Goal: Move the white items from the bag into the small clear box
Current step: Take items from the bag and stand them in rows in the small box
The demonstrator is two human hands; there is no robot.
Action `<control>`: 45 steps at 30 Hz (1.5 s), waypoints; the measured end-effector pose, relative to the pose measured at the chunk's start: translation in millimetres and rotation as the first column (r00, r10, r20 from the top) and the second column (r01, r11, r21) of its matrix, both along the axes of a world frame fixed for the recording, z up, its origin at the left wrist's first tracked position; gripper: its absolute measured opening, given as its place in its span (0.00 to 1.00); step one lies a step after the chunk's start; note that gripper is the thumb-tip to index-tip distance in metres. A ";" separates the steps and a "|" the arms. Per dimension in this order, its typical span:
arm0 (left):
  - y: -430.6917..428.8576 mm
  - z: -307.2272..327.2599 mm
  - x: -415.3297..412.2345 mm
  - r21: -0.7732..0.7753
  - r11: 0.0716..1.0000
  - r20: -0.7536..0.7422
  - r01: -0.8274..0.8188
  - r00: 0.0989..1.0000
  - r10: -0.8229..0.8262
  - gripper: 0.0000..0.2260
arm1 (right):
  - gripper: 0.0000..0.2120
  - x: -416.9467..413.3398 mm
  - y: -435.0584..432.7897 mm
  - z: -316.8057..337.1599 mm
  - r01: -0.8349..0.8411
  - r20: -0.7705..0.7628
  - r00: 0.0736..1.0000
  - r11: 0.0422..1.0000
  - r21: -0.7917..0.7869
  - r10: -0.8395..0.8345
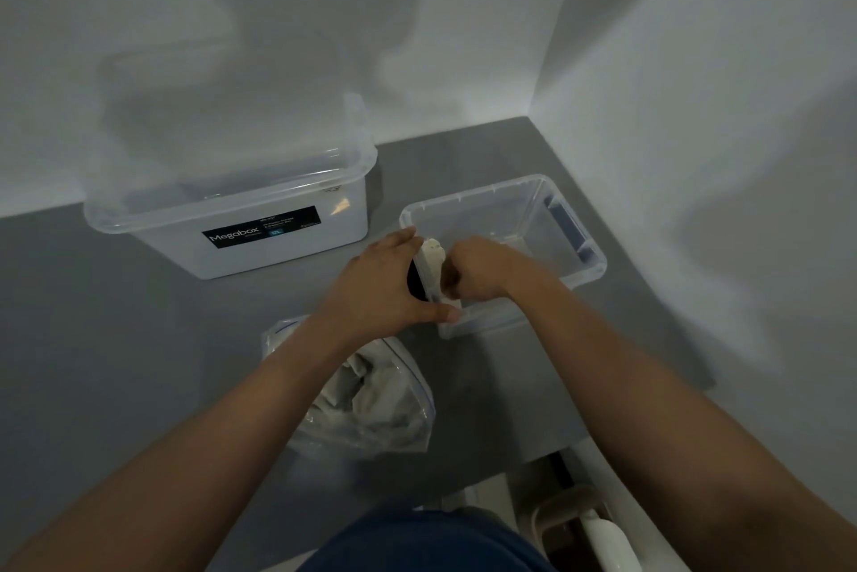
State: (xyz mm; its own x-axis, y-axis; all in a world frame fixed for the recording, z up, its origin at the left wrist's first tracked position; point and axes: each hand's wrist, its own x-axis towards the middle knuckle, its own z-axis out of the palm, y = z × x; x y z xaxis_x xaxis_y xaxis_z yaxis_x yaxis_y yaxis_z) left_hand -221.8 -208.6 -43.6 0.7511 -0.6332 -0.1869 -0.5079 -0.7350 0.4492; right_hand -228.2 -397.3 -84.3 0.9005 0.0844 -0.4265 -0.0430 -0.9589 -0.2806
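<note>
The small clear box (547,219) stands on the grey table at the right, with a blue handle on its far side. My left hand (380,288) spans the box's left end from outside, fingers at the far corner and thumb at the near corner. Just inside that wall, my right hand (482,268) is curled round a white item (433,250). Only the item's top shows between my hands. The clear bag (371,400) lies open on the table in front of the box, under my left forearm, with more crumpled white items inside it.
A larger clear box (232,223) with a black Megabox label stands at the back left against the wall. White walls close the table's back and right sides. The table's near edge (533,455) runs just behind the bag, with white objects below it.
</note>
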 end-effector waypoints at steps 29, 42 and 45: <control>176.3 -61.6 -25.8 0.160 0.940 0.340 0.301 0.877 -0.339 0.14 | 0.12 -120.6 188.3 -18.1 0.353 0.323 0.903 0.917 -0.184 -0.283; 161.0 -70.3 -21.9 0.181 0.920 0.383 0.348 0.837 -0.392 0.11 | 0.09 -101.2 193.2 -39.5 0.463 0.296 0.847 0.886 -0.002 -0.442; 166.4 -72.5 -17.7 0.035 0.938 0.340 0.346 0.878 -0.337 0.11 | 0.12 -110.6 190.7 -33.5 0.453 0.300 0.847 0.891 0.020 -0.438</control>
